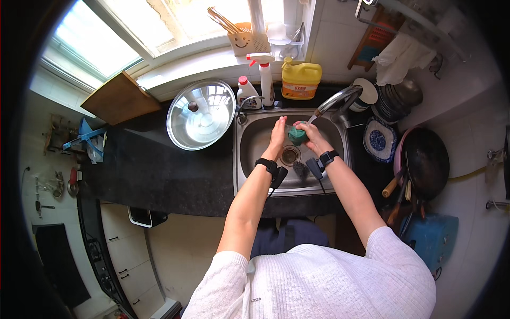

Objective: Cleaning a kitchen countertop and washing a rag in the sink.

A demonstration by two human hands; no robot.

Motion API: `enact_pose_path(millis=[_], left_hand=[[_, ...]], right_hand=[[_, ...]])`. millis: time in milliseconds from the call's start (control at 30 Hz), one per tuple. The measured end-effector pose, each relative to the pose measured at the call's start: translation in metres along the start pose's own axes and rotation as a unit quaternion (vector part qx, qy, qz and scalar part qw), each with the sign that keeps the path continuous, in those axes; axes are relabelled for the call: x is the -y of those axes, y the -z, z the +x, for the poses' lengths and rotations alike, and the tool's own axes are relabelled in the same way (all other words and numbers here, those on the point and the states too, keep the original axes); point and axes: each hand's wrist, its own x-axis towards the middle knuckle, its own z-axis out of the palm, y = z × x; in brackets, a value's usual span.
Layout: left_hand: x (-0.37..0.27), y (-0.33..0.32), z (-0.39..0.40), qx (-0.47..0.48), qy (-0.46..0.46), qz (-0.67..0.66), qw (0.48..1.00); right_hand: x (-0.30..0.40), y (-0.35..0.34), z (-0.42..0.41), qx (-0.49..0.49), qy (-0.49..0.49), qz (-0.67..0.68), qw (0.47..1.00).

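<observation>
In my right hand point(313, 137) is a crumpled green cloth or scrubbing pad point(297, 136), held over the stainless steel sink point(255, 148). Right above it comes the spout of the chrome faucet point(334, 99), and water appears to run down onto that hand. My left hand point(277, 134) is held flat with straight fingers, palm facing the green thing, a small gap apart and with nothing in it. Below the hands lie the round drain strainer point(290, 155) and a dark steel-wool scrubber point(300, 170) on the basin floor. Both wrists wear black strapped devices.
Left of the sink a large pot with a glass lid point(205, 119) stands on the black countertop point(159, 175). Behind are a spray bottle point(266, 83) and a yellow detergent jug point(301, 79). Stacked bowls point(392, 99), a blue-patterned dish point(379, 139) and pans point(427, 163) crowd the right.
</observation>
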Motion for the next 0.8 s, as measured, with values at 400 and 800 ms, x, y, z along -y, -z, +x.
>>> enact_pose_path(millis=[400, 800], left_hand=[[0.008, -0.045, -0.01, 0.009, 0.189, -0.249, 0.95], [0.008, -0.047, -0.011, 0.027, 0.144, -0.17, 0.975]], right_hand=[[0.004, 0.002, -0.036, 0.045, 0.129, -0.065, 0.988], [0.038, 0.11, -0.022, -0.304, -0.003, -0.072, 0.95]])
